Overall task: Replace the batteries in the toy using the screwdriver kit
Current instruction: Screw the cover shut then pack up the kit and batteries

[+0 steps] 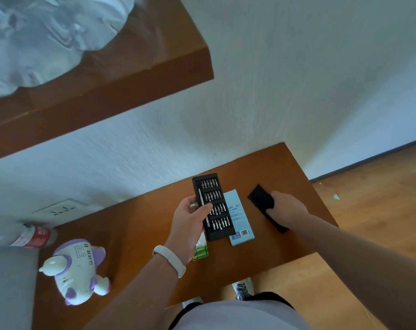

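Observation:
My left hand [189, 221] grips the left edge of the open black screwdriver kit tray [215, 198], which shows rows of silver bits and a silver driver handle along its left side. My right hand [286, 207] holds the kit's black sleeve [261, 198] down on the right part of the wooden table [142, 229]. The white and purple toy [77, 267] lies on the table's left side, its speaker grille up. A green battery pack [200, 252] lies partly hidden under my left wrist and the tray.
A light blue box [241, 222] lies on the table between tray and sleeve. A plastic bottle with a red label [34, 235] lies at the far left near a wall socket [59, 208]. A wooden shelf [107, 91] juts out above. My shoes [243, 288] stand below the table edge.

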